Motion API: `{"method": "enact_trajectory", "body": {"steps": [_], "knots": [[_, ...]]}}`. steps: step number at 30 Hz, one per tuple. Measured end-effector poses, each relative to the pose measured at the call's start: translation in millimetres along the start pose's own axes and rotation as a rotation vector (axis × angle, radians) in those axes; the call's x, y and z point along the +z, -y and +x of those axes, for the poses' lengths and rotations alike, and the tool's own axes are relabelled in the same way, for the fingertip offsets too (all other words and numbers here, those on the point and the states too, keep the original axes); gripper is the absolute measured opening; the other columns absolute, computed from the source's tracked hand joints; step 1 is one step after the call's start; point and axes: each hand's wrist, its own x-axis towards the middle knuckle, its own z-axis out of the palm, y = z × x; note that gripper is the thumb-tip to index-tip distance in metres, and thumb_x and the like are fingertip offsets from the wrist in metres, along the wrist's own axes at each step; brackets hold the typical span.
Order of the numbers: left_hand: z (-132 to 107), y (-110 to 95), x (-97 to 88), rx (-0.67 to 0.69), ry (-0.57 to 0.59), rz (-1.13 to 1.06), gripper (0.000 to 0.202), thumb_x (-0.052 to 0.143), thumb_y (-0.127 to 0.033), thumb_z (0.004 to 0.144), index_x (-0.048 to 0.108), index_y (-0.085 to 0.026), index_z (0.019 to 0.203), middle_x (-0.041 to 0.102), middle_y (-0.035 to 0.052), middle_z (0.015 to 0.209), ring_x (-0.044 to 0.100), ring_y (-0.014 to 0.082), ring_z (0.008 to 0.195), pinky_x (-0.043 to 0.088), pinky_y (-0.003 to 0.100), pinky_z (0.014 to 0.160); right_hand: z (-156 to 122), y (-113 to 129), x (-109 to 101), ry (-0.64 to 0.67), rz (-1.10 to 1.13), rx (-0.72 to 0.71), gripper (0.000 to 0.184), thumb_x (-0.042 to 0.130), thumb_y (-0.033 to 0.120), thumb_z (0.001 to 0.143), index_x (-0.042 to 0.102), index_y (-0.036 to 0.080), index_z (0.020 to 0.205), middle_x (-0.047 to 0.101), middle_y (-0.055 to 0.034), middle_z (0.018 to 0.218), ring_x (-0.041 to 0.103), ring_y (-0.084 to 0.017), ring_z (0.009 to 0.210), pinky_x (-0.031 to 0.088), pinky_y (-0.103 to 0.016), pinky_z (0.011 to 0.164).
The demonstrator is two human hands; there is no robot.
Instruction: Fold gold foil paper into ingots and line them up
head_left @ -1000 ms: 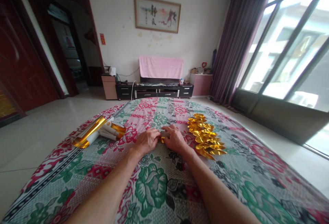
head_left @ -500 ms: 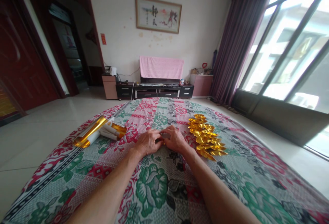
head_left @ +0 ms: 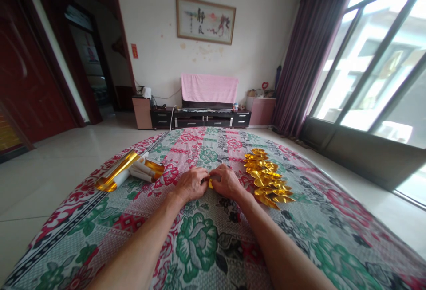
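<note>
My left hand (head_left: 193, 184) and my right hand (head_left: 227, 181) meet over the middle of the patterned tablecloth (head_left: 196, 245), fingers curled inward. Between their fingertips a small piece of gold foil paper (head_left: 210, 184) shows, gripped from both sides; most of it is hidden by the fingers. To the right of my right hand lies a row of folded gold foil pieces (head_left: 268, 175) with pointed ends, overlapping one another. Left of my left hand are rolled sheets of gold foil paper (head_left: 121, 170) with white backs.
The round table's cloth edge (head_left: 43, 241) curves along the left. Beyond the table stand a low black cabinet (head_left: 203, 119) and a screen under a pink cloth (head_left: 209, 88). A dark curtain (head_left: 299, 59) hangs beside the window on the right.
The hands have stayed in nearly the same place, with a slight shift of the fingers. More of the gold foil paper now shows between the fingertips.
</note>
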Motion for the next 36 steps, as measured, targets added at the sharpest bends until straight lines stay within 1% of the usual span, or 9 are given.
{"method": "enact_trajectory", "body": {"steps": [6,13,16,20,24,27,29,31,36], "knots": [[0,3,1.7,-0.022,0.000,0.002,0.020,0.049,-0.015,0.079,0.068,-0.021,0.085,0.065,0.0037,0.089,0.058,0.0159,0.090,0.046,0.028,0.084,1,2,-1,-0.026,-0.020,-0.002,0.025,0.049,0.017,0.074,0.071,0.022,0.085,0.062,-0.0033,0.084,0.058,-0.014,0.082,0.043,-0.021,0.075],[-1,8,3.6,-0.006,0.018,0.014,0.024,0.047,-0.011,0.078,0.067,-0.021,0.084,0.064,0.0031,0.091,0.057,0.0161,0.090,0.045,0.028,0.084,1,0,0,-0.029,-0.045,-0.050,0.025,0.050,0.015,0.074,0.072,0.022,0.083,0.063,-0.0030,0.079,0.058,-0.014,0.082,0.043,-0.021,0.074],[-1,8,2.2,-0.007,0.038,0.016,0.025,0.045,-0.009,0.077,0.067,-0.021,0.083,0.064,0.0024,0.092,0.057,0.0160,0.090,0.045,0.027,0.083,1,1,0,-0.042,-0.032,-0.074,0.024,0.050,0.014,0.074,0.072,0.021,0.081,0.064,-0.0036,0.082,0.058,-0.014,0.082,0.043,-0.021,0.075],[0,8,0.1,-0.034,0.068,0.010,0.026,0.044,-0.008,0.077,0.067,-0.021,0.079,0.064,0.0019,0.092,0.057,0.0152,0.089,0.045,0.026,0.083,1,0,1,-0.030,-0.016,-0.157,0.023,0.050,0.012,0.074,0.070,0.019,0.080,0.065,-0.0033,0.088,0.058,-0.013,0.084,0.042,-0.021,0.078],[0,9,-0.1,-0.044,0.072,-0.019,0.027,0.042,-0.011,0.079,0.067,-0.020,0.075,0.064,0.0028,0.088,0.058,0.0147,0.087,0.045,0.025,0.082,0,0,1,-0.010,-0.042,-0.202,0.021,0.049,0.009,0.074,0.068,0.018,0.079,0.066,-0.0028,0.082,0.058,-0.013,0.082,0.041,-0.020,0.076],[0,11,1.4,-0.033,0.071,-0.030,0.027,0.042,-0.010,0.078,0.068,-0.019,0.075,0.064,0.0038,0.086,0.058,0.0151,0.086,0.045,0.026,0.082,0,1,0,-0.008,-0.071,-0.210,0.021,0.048,0.012,0.078,0.067,0.017,0.073,0.065,-0.0026,0.076,0.057,-0.012,0.080,0.039,-0.020,0.074],[1,13,2.9,-0.017,0.073,-0.027,0.027,0.043,-0.008,0.076,0.068,-0.019,0.078,0.064,0.0039,0.086,0.058,0.0158,0.087,0.044,0.027,0.084,1,2,-1,-0.008,-0.086,-0.208,0.024,0.046,0.016,0.082,0.065,0.017,0.067,0.063,-0.0025,0.071,0.057,-0.012,0.077,0.039,-0.020,0.072],[1,15,4.5,-0.006,0.078,-0.032,0.029,0.043,-0.007,0.076,0.068,-0.020,0.083,0.065,0.0035,0.084,0.058,0.0160,0.087,0.044,0.028,0.085,1,3,-1,-0.017,-0.083,-0.193,0.027,0.046,0.021,0.085,0.065,0.017,0.066,0.062,-0.0026,0.069,0.056,-0.012,0.075,0.039,-0.020,0.071],[0,19,8.8,-0.065,0.005,-0.040,0.035,0.042,-0.009,0.080,0.065,-0.022,0.103,0.067,0.0035,0.089,0.059,0.0162,0.085,0.045,0.028,0.082,-1,3,2,-0.040,-0.037,-0.128,0.012,0.058,0.024,0.077,0.069,0.019,0.079,0.063,-0.0032,0.080,0.057,-0.013,0.077,0.040,-0.021,0.070]]}}
